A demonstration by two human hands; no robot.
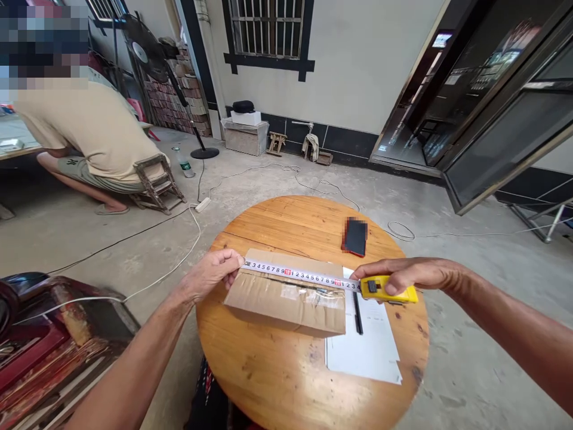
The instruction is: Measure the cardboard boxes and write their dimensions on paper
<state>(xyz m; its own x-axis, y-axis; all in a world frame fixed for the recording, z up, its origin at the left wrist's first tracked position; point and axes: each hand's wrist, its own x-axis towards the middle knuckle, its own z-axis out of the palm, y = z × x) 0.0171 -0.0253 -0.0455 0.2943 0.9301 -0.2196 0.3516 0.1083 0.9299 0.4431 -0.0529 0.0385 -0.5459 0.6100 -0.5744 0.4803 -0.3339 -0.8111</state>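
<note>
A brown cardboard box [282,301], sealed with clear tape, lies on the round wooden table [268,370]. Across its top runs the pulled-out white blade of a tape measure [409,293], past the box's right edge. My left hand [219,270] pinches the blade's end at the box's left edge. On the right, my right hand [412,278] grips the yellow case, thumb on top. White paper sheets [371,352] lie partly beneath the box, with a black pen [358,313] on them, just left of the case.
A dark phone [356,237] rests near the table's far right edge. A person [94,125] sits on a small wooden chair [159,182] at the left. Beyond are a standing fan [147,51], a plastic bottle [185,164] and cables across the floor. An open door [505,143] stands right.
</note>
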